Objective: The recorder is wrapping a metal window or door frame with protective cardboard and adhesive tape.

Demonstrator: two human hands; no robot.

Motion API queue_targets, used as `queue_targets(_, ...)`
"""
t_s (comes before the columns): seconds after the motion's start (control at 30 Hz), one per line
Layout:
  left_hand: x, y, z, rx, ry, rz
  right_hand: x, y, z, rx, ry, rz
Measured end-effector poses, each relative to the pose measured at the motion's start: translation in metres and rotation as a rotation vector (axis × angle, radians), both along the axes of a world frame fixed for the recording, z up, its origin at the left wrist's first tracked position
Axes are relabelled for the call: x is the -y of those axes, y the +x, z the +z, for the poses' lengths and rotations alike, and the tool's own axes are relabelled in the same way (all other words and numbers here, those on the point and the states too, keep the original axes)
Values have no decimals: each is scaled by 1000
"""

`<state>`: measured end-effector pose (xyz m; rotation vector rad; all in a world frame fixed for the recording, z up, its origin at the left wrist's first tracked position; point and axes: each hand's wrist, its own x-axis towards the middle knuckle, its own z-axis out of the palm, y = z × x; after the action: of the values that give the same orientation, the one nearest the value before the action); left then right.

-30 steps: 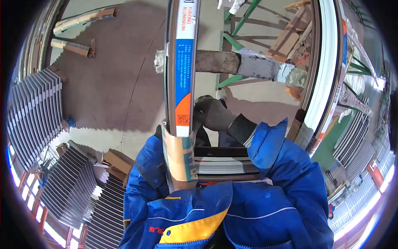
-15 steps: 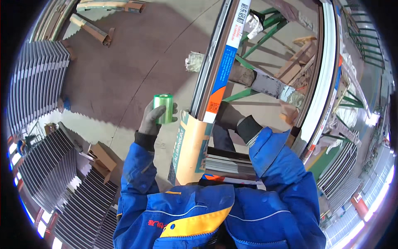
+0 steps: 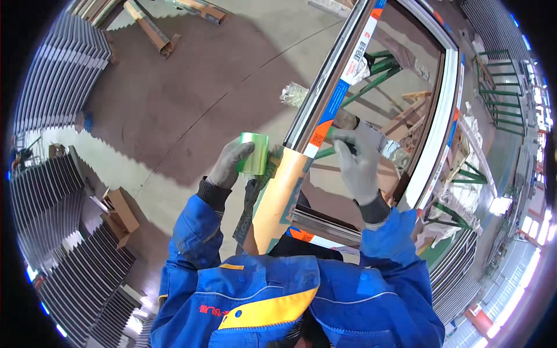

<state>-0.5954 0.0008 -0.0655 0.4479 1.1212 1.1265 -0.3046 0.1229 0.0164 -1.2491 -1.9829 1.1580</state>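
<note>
My left hand (image 3: 230, 162), in a grey glove, grips a roll of green see-through tape (image 3: 253, 153) just left of the frame. Beside it, a tan cardboard sleeve (image 3: 282, 184) with dark print wraps the near end of a long brown-and-silver frame profile (image 3: 321, 95). One dark printed flap (image 3: 248, 211) of the cardboard stands away on the left side. My right hand (image 3: 358, 165), gloved too, is raised over the frame's opening, right of the profile. Its fingers are bent and partly apart, pointing toward the profile's edge, with nothing plainly held.
The large frame's far side (image 3: 432, 151) runs along the right. Green metal stands (image 3: 377, 72) and wood scraps (image 3: 415, 119) lie beneath. Stacked grey profiles (image 3: 64, 75) line the left, near an open cardboard box (image 3: 120, 214). Cardboard tubes (image 3: 148, 29) lie on the floor ahead.
My right hand has come up from beside the profile to over the frame's opening. The left hand, still holding the tape roll, is closer to the cardboard sleeve. The view has shifted.
</note>
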Motion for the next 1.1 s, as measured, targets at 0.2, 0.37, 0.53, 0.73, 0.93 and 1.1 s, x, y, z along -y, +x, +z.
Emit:
queue_targets(0.2, -1, 5, 6, -217, 182, -72, 39, -107, 21, 269, 439, 453)
queue_targets(0.37, 13, 13, 12, 19, -11, -5, 27, -109, 8, 224, 274, 573)
queue_targets(0.53, 37, 51, 18, -253, 141, -141, 23, -48, 45, 77, 262, 343)
queue_targets(0.73, 23, 90, 54, -578, 41, -251, 61, 70, 5, 392, 165, 182)
queue_targets(0.93, 32, 66, 11, -294, -41, -238, 62, 4, -173, 274, 69, 243)
queue_targets(1.1, 83, 6, -126, 243, -350, -127, 71, -24, -206, 111, 14, 261)
